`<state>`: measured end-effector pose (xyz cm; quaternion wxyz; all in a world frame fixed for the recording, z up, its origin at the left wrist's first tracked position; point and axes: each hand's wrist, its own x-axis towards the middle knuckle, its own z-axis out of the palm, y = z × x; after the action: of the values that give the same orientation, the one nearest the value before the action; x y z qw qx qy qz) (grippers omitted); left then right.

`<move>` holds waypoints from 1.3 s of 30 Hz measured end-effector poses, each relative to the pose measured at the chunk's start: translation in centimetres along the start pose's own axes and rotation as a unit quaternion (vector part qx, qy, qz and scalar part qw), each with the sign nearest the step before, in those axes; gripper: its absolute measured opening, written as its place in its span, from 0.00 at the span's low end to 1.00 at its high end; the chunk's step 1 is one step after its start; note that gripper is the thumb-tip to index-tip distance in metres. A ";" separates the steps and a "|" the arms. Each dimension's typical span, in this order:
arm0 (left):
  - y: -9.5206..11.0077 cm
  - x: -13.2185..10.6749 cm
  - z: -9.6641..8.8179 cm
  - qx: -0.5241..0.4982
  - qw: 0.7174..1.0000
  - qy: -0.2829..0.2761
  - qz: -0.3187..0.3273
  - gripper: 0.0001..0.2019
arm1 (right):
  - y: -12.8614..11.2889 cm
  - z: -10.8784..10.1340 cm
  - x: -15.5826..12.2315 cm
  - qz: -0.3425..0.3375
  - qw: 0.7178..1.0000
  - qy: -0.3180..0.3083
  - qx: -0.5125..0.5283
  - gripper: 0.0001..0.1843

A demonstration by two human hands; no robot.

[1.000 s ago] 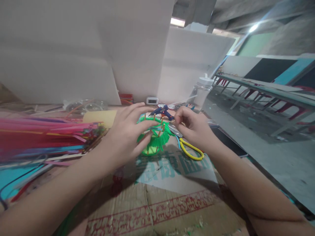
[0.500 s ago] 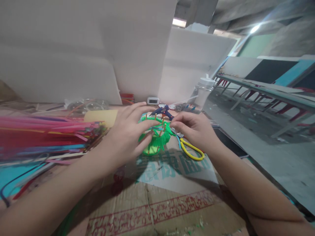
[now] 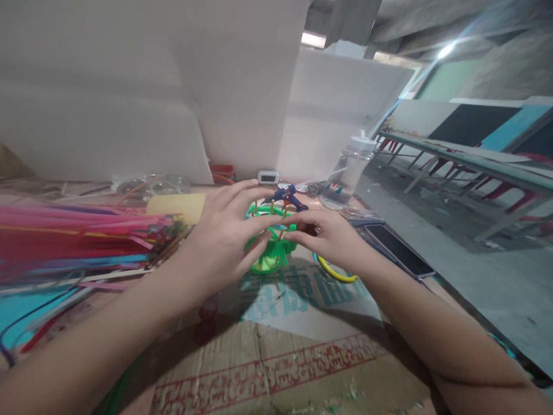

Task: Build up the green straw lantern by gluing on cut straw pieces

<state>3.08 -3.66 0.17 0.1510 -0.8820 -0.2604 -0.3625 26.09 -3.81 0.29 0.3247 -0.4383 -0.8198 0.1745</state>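
Note:
A small round basket [image 3: 272,253] of fuzzy green pipe cleaner, with thin wooden sticks standing up from it, sits on the cardboard. My left hand [image 3: 231,230] steadies its left side, index finger and thumb reaching over the rim. On the other side, my right hand [image 3: 324,233] pinches green pipe cleaner [image 3: 290,249] beside a stick; the fingertips partly hide it. Scissors with yellow handles [image 3: 339,275] lie beneath my right hand, their blades covered. Just behind the basket is a dark blue glue gun [image 3: 288,196] with a small red light.
Bundled pink and red pipe cleaners [image 3: 86,236] lie at left beside a yellow roll [image 3: 175,208]. A clear bottle [image 3: 348,173], a phone [image 3: 401,251] and a small digital clock [image 3: 268,177] surround the work. Printed cardboard [image 3: 259,363] covers the front. White boards [image 3: 242,86] stand behind.
My right hand has moved left from above the scissors onto the basket's rim. Its fingers now meet beside a stick. My left hand stays almost where it was.

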 end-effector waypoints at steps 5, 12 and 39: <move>0.1 -0.2 0.8 0.019 0.999 0.035 -0.005 0.11 | 0.0 0.7 0.2 -0.028 1.000 0.007 0.005 0.06; 0.4 -0.4 1.6 0.025 0.998 0.052 -0.009 0.08 | 0.1 1.1 0.2 -0.032 0.999 0.018 0.003 0.04; -0.1 -0.2 0.1 0.032 0.999 0.026 -0.019 0.14 | 0.1 0.7 0.2 0.010 1.000 -0.009 0.015 0.05</move>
<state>2.93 -3.61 -0.02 0.1793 -0.8620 -0.2843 -0.3794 25.61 -3.60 -0.16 0.3222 -0.4395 -0.8157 0.1940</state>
